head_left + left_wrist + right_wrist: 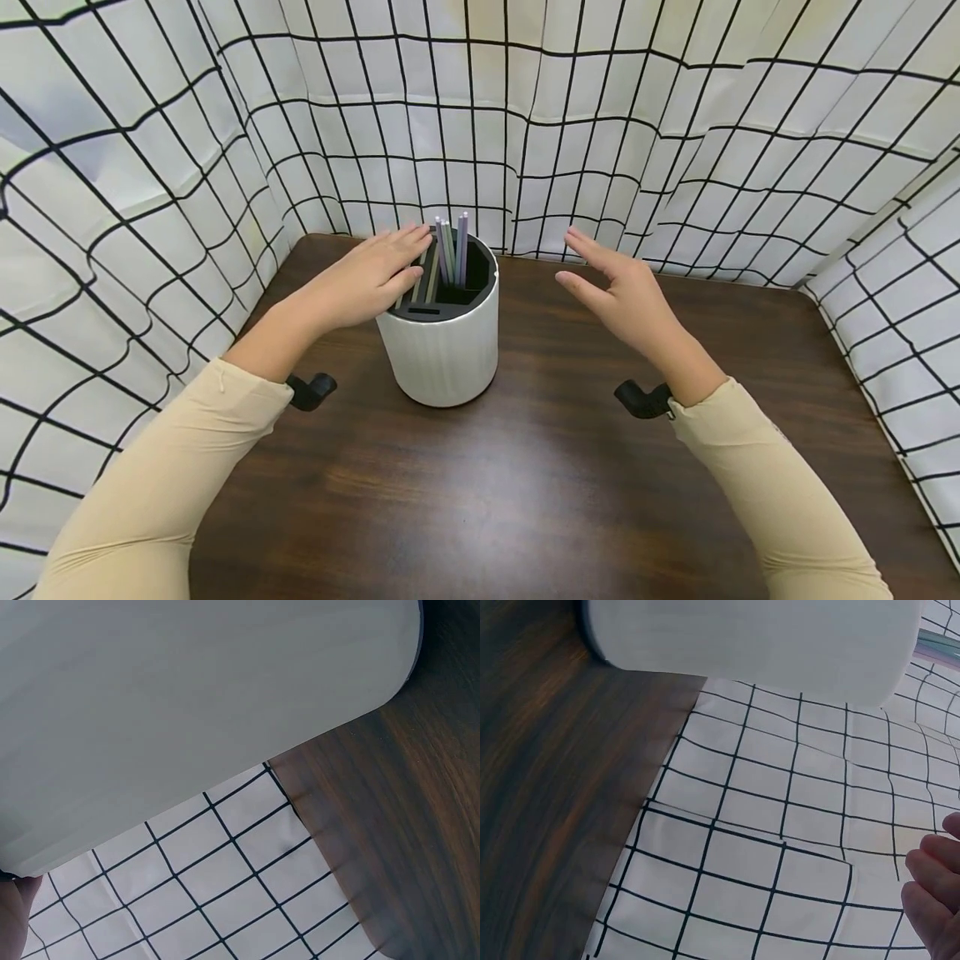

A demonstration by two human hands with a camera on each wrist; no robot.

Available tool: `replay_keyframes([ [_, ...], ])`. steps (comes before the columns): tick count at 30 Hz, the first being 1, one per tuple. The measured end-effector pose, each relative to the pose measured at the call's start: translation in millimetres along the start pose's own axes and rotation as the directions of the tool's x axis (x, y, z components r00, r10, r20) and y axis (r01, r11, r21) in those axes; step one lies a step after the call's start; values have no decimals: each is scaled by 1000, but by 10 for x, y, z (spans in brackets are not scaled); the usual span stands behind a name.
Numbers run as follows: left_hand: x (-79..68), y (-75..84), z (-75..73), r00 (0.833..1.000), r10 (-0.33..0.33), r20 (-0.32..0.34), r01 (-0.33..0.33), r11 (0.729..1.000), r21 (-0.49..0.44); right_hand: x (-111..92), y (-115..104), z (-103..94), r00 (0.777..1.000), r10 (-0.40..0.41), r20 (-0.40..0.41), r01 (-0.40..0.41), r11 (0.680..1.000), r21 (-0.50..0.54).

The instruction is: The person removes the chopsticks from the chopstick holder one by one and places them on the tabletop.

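A white round holder (pixel 442 362) with a black slotted insert (pixel 442 312) stands upright on the table, left of the middle. Several thin pastel sticks (pixel 462 250) poke up out of it. My left hand (pixel 367 279) lies over the left side of its rim, fingers straight and together. To the right of the holder, my right hand (pixel 618 292) is in the air, apart from it, with thumb and fingers spread and nothing held. The holder's pale wall (pixel 210 682) fills much of the left wrist view. In the right wrist view my curved fingertips (pixel 934 892) show at the edge.
The dark brown wooden table (pixel 487 492) has its back edge close to a white curtain (pixel 585 142) with black grid lines, which also runs along both sides. A black wrist mount (pixel 311 392) sticks out under the left wrist, another mount (pixel 641 398) under the right.
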State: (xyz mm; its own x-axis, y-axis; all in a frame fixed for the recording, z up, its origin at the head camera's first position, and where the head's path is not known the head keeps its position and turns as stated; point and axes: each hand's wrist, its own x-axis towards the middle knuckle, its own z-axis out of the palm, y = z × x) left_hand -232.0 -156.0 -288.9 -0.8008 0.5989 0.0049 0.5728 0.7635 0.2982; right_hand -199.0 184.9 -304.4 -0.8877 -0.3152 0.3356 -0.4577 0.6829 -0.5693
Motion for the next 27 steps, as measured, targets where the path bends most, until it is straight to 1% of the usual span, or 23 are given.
replay_keyframes([
  [4,-10,-5,16,1000,23,-17,-23,1000,8,110,-69,29,1000,14,6,-14,999,34],
  [8,-17,-17,24,998,42,-37,-42,999,17,217,-181,76,1000,1,20,-2,997,83],
  [11,-18,-30,25,998,52,-47,-51,999,20,296,-285,124,1000,-5,15,3,990,138],
  [14,-21,-51,31,997,53,-53,-53,998,17,378,-377,200,1000,-3,18,-1,974,226],
  [17,-29,-69,50,997,51,-59,-51,999,3,443,-438,296,999,-11,32,2,957,291],
  [21,-31,-80,77,996,51,-72,-52,999,-12,495,-500,395,999,-9,44,-7,935,355],
  [27,-14,-82,98,995,53,-80,-54,998,-13,540,-523,467,998,-2,64,-26,898,440],
])
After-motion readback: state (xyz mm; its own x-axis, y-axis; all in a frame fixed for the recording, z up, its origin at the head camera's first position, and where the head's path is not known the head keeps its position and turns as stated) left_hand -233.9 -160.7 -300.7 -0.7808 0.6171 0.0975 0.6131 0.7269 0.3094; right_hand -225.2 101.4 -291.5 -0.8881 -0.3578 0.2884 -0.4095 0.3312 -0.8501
